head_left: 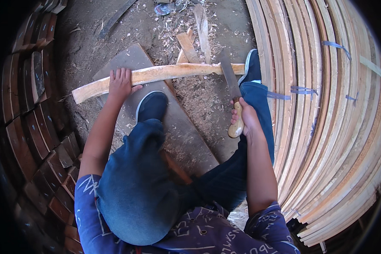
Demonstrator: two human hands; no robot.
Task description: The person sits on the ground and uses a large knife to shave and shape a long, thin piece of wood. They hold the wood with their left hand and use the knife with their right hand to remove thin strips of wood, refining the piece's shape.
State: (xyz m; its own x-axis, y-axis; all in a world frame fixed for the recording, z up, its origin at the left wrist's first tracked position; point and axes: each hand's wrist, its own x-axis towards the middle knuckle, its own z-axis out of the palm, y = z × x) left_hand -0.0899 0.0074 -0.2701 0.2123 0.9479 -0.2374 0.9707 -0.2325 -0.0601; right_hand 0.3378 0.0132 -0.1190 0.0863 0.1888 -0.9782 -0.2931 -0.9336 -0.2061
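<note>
Chip-strewn ground (80, 61) is extending beneath a wooden strip (178, 72); the left hand (121, 84) is clamping it, the right hand (246, 115) is gripping a wooden-handled machete (230, 77), blade crossing the strip.

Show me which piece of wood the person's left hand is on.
The long pale strip crossing over the wide board: the left hand lies across it, while no hand touches the shorter scraps beyond.

At twelve o'clock my remote view shows a brown dirt floor (86, 48) strewn with wood chips (163, 36); at nine I see dark stacked timber (21, 146), at three pale planks (326, 114) with bluish ties (302, 90), in soft light.
</note>
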